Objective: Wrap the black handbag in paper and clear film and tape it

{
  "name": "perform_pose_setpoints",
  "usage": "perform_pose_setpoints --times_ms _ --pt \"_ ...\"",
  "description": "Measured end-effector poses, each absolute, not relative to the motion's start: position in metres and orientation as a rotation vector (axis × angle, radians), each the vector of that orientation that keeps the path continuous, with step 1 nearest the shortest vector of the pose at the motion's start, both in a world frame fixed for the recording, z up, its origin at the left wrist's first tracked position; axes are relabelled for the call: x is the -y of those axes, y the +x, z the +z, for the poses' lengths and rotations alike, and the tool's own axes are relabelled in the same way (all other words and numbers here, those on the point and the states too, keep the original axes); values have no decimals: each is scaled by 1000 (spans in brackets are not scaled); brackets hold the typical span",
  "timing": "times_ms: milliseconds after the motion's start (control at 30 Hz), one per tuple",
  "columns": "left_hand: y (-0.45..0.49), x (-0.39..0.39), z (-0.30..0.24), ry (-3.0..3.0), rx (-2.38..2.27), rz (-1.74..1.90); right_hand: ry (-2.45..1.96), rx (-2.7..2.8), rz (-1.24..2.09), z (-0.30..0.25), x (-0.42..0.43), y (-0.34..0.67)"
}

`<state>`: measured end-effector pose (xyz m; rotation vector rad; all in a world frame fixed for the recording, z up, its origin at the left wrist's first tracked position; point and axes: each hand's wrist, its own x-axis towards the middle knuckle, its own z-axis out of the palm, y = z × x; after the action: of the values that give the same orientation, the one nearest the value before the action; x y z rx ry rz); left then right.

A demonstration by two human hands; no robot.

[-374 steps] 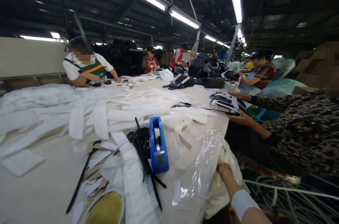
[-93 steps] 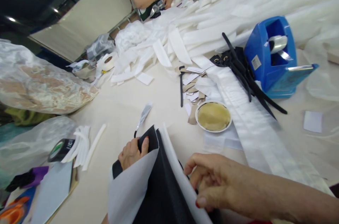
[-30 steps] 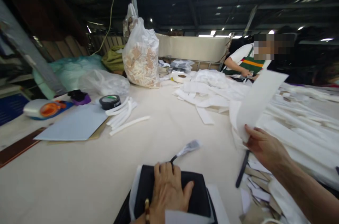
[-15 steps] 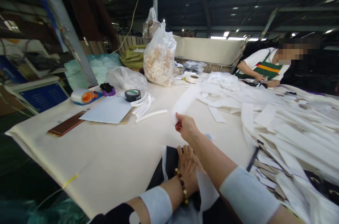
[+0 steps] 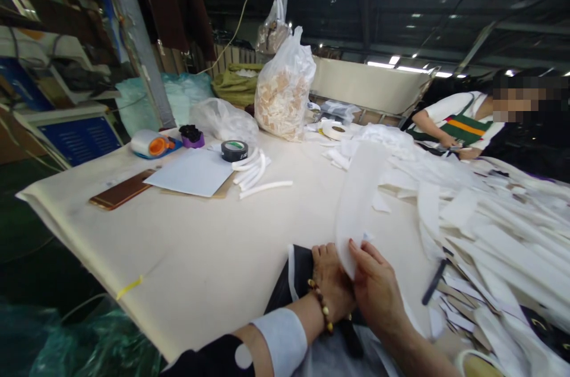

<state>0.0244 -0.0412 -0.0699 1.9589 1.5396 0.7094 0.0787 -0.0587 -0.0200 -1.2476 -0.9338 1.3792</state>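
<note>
My right hand (image 5: 378,282) pinches the near end of a translucent white strip (image 5: 361,199), thumb and fingers closed on it. The strip stands up from the hand and leans slightly right at its top. Beside it, my left hand (image 5: 330,282), with a beaded bracelet at the wrist, presses down on a black piece (image 5: 297,267) with white edging. The fingers of this hand lie over the piece, partly covered by the strip and my right hand. Below both hands, more of the black piece and a sheer whitish layer (image 5: 329,356) show.
White strips (image 5: 485,234) are heaped on the right, near small offcuts (image 5: 458,311). A black tape roll (image 5: 234,150), white tubing (image 5: 267,188), a pale sheet (image 5: 196,172) and a brown phone-like slab (image 5: 120,190) lie left. A filled plastic bag (image 5: 285,98) stands behind. A co-worker (image 5: 463,122) works far right.
My right hand has drawn back towards my left hand, bringing the white strip nearer and more upright. My left hand stays on the black piece. The whole view has shifted slightly.
</note>
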Motion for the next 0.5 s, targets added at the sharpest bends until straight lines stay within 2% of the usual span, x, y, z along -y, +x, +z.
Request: perform_pose_setpoints --times_ms 100,300,500 --pt "19 37 -69 1862 -1545 731 -1253 892 1348 -23 67 93" --pt "12 21 -64 1526 -1496 948 -1279 700 1519 -32 78 108" --pt "7 16 -59 1232 -1314 1121 -1355 855 1560 -53 76 109"
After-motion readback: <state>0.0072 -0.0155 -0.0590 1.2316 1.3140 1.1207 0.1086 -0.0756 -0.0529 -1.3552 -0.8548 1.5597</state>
